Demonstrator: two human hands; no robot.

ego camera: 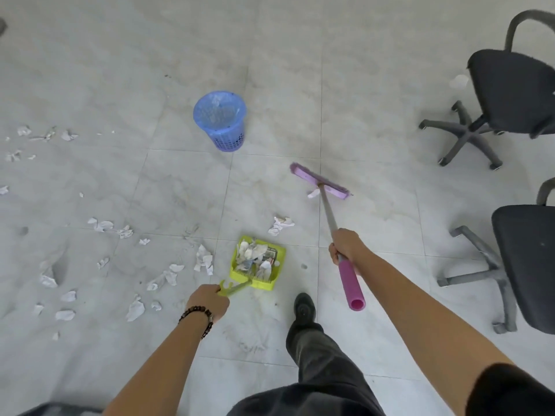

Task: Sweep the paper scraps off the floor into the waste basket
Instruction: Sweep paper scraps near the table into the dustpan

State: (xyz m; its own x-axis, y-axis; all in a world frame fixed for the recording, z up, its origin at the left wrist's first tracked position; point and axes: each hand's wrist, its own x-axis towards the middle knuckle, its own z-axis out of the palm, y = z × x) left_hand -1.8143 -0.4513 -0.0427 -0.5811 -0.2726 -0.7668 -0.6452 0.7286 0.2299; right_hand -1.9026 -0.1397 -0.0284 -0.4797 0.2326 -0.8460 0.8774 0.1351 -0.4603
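My left hand (207, 301) grips the handle of a yellow-green dustpan (280, 256), which holds a heap of crumpled paper. My right hand (345, 247) grips the grey shaft of a broom just above its pink grip; the purple broom head (319, 181) is out in front, with a small scrap at its near edge. A blue mesh waste basket (220, 123) stands upright beyond the dustpan, with some paper inside. White paper scraps (204, 261) lie scattered over the floor to the left, and one crumpled piece (280, 225) lies between dustpan and broom.
Two black swivel office chairs stand on the right, one far (507, 94) and one near (522, 265), their star bases reaching onto the floor. My black shoe (304, 307) and trouser leg are below the dustpan. The floor is pale grey tile.
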